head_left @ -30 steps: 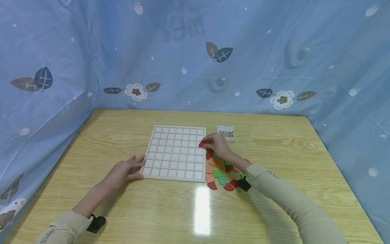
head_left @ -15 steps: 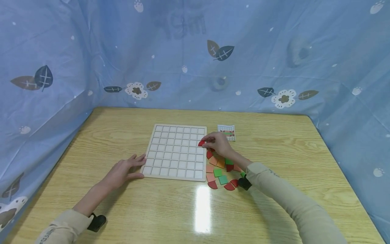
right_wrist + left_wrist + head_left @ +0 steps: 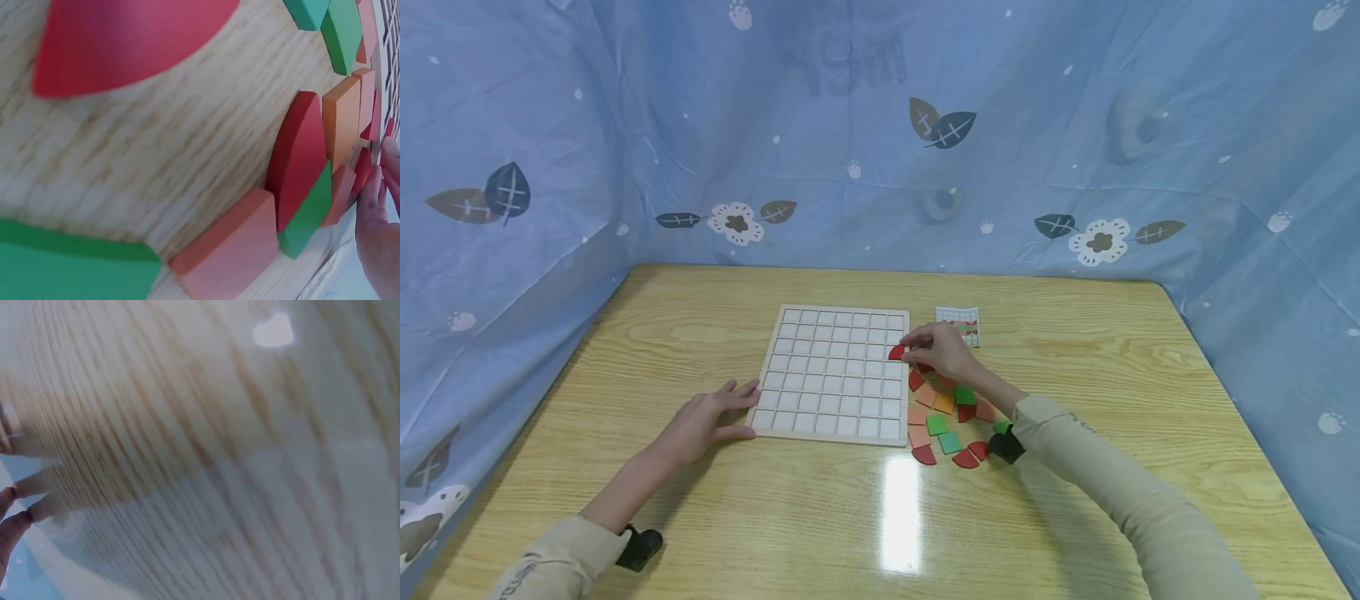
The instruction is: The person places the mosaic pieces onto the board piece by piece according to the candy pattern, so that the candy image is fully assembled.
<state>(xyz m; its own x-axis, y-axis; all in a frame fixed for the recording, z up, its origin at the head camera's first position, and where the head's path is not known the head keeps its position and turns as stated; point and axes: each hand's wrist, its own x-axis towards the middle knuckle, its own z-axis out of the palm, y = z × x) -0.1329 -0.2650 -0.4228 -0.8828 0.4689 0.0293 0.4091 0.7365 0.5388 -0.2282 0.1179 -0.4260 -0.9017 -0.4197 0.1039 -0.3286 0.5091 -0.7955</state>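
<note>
A square wooden board (image 3: pixel 842 439) with a grid of white cells lies on the table. Near its right edge, my right hand (image 3: pixel 943 350) pinches a red quarter-circle tile (image 3: pixel 897 352) between thumb and fingers, over a cell in the right-hand column. My left hand (image 3: pixel 707 421) rests at the board's lower left edge, fingers extended onto its rim and thumb by the corner. In the right wrist view the right hand (image 3: pixel 378 206) shows at the right edge, beyond the loose tiles. Only fingertips (image 3: pixel 19 522) of the left hand show in the left wrist view.
Loose flat tiles lie right of the board: red quarter-circles (image 3: pixel 923 454), green squares (image 3: pixel 936 425), a teal square (image 3: pixel 950 442), orange and salmon pieces (image 3: pixel 917 415). A small pattern card (image 3: pixel 971 317) lies behind the right hand. Blue patterned cloth (image 3: pixel 850 167) hangs behind the table.
The right hand has shifted very slightly to the right, still pinching the red tile at the same part of the board. The left hand stays in place.
</note>
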